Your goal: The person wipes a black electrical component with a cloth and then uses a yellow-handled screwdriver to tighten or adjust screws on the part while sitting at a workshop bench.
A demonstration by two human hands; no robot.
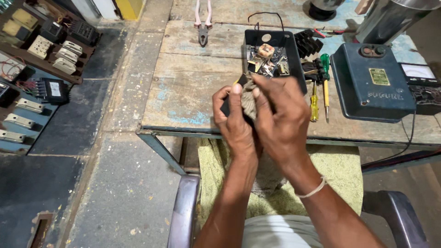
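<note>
Over the front edge of a worn wooden workbench point(193, 87), my left hand point(236, 121) grips a small black part point(225, 108). My right hand point(280, 115) presses a grey rag point(248, 98) against that part; the two hands touch. Most of the part is hidden by my fingers. Just beyond my hands stands an open black box point(298, 73) with small metal and copper parts inside.
Pink-handled pliers point(202, 23) lie at the back. Two yellow screwdrivers point(320, 98) and a dark blue metal case point(370, 85) sit to the right, with a meter point(418, 73) beyond. Shelves of electrical parts point(41, 50) stand at the left. I sit on a chair point(183, 206).
</note>
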